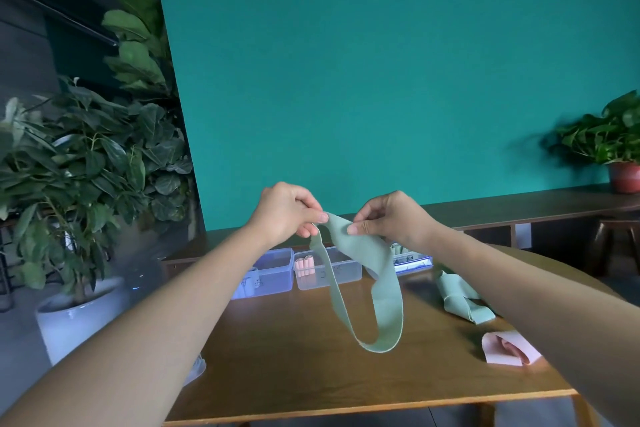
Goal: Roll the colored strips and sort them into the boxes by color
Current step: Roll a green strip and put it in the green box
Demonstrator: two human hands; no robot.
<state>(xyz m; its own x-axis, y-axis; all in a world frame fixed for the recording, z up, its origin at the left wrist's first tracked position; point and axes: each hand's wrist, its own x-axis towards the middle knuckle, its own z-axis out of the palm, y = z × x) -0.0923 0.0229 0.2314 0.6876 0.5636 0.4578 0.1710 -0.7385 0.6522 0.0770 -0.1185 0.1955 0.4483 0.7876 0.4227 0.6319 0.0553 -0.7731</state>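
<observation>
A pale green strip (384, 291) hangs in a long loop above the wooden table (294, 357). My left hand (287, 213) pinches one end of it and my right hand (391, 215) pinches the strip close beside, both raised over the boxes. Three clear plastic boxes stand in a row at the table's far edge: the left box (273, 270), the middle box (332, 276) with a few pink rolls (304, 264) inside, and the right box (412, 258), partly hidden by the strip and my right arm.
More green strips (457, 302) lie crumpled on the table under my right forearm, with a pink strip (509, 352) nearer the front. A white thing (195, 369) peeks out at the table's left edge. Potted plants stand on the left; another pot sits on a shelf far right.
</observation>
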